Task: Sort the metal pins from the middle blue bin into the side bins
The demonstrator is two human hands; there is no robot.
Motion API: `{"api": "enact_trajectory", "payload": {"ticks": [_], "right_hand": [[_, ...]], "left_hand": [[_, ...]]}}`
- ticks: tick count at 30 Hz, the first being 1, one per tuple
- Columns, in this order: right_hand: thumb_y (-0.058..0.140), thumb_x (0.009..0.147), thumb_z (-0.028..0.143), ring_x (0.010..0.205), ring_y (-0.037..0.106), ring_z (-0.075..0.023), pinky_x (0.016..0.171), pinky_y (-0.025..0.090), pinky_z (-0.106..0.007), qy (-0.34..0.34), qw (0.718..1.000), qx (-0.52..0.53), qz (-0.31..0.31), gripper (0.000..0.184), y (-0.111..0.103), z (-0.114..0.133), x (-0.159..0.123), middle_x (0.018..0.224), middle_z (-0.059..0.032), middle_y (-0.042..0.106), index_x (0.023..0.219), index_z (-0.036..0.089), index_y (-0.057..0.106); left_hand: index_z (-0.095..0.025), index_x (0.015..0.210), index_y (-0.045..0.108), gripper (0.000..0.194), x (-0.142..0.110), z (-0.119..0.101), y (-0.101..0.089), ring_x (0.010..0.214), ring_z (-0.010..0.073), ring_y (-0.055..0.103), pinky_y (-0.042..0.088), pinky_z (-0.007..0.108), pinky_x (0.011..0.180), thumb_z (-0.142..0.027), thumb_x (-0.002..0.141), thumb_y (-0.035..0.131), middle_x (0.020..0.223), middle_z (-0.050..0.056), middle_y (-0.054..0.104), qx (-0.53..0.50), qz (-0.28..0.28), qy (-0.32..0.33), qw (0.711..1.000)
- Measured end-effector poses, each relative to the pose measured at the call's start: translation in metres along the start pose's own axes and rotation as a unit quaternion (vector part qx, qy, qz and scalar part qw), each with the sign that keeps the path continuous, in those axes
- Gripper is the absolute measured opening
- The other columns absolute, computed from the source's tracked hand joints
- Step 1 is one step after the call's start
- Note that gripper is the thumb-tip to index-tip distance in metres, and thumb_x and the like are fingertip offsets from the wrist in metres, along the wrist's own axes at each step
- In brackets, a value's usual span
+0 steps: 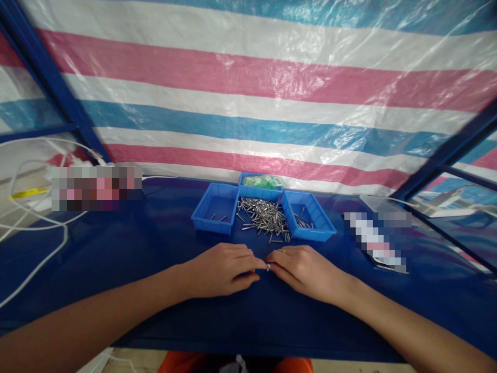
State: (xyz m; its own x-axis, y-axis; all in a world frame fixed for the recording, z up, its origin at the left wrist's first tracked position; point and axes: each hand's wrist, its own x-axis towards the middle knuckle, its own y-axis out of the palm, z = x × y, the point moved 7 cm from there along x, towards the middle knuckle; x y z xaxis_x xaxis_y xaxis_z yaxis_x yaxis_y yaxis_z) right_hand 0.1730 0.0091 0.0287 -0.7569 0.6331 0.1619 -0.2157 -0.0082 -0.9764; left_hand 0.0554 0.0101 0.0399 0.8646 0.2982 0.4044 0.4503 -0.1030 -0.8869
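Observation:
Above the front half of the table, my right hand is closed, its fingertips pinching a small silver screw of which only the end shows. Facing it, my left hand reaches in with the index finger stretched out, the tip touching that end. Its thumb is held apart below. Just beyond both hands lies a heap of loose silver screws. The left blue bin holds a few screws, and the right blue bin has several.
A third blue bin behind the heap contains green and clear plastic packaging. White cables loop over the left of the blue table. A blurred flat item lies at right. A striped sheet hangs behind.

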Motion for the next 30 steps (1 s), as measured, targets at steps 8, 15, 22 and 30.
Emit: {"api": "enact_trajectory", "payload": {"ticks": [8, 15, 22, 30], "right_hand": [[0.037, 0.099, 0.025, 0.064, 0.057, -0.0125, 0.058, 0.038, -0.024, 0.001, 1.000, -0.004, 0.001, 0.024, 0.000, 0.001, 0.001, 0.072, -0.0024, 0.060, 0.090, 0.015, 0.057], [0.045, 0.095, 0.026, 0.065, 0.059, -0.0136, 0.058, 0.039, -0.024, 0.031, 0.999, -0.014, -0.009, 0.017, 0.000, -0.003, 0.000, 0.072, -0.0018, 0.061, 0.087, 0.016, 0.056], [0.043, 0.097, 0.032, 0.065, 0.059, -0.0132, 0.060, 0.040, -0.024, 0.033, 0.997, -0.001, -0.066, 0.025, -0.011, -0.003, -0.002, 0.070, -0.0020, 0.061, 0.085, 0.016, 0.057], [0.040, 0.098, 0.025, 0.069, 0.060, -0.0148, 0.064, 0.044, -0.025, 0.020, 0.996, -0.007, -0.083, 0.023, -0.017, 0.000, -0.003, 0.075, -0.0041, 0.063, 0.091, 0.015, 0.059]], "left_hand": [[-0.015, 0.116, 0.055, 0.026, -0.002, -0.003, 0.001, 0.078, 0.0150, 0.059, 0.047, 0.026, 0.072, -0.023, 0.094, 0.044, 0.088, 0.004, 0.066, 0.007, 0.014, 0.016, 1.000], [-0.015, 0.111, 0.059, 0.025, -0.001, -0.002, 0.000, 0.077, 0.0147, 0.060, 0.047, 0.025, 0.072, -0.028, 0.095, 0.044, 0.088, 0.004, 0.068, 0.041, -0.009, 0.007, 0.999], [-0.017, 0.094, 0.063, 0.023, -0.001, 0.013, -0.004, 0.076, 0.0125, 0.059, 0.045, 0.023, 0.072, -0.027, 0.096, 0.042, 0.081, 0.002, 0.064, 0.053, -0.039, -0.057, 0.996], [-0.017, 0.089, 0.063, 0.022, 0.000, 0.019, 0.001, 0.074, 0.0125, 0.058, 0.043, 0.023, 0.073, -0.025, 0.095, 0.043, 0.080, 0.001, 0.063, 0.079, 0.005, -0.089, 0.993]]}}
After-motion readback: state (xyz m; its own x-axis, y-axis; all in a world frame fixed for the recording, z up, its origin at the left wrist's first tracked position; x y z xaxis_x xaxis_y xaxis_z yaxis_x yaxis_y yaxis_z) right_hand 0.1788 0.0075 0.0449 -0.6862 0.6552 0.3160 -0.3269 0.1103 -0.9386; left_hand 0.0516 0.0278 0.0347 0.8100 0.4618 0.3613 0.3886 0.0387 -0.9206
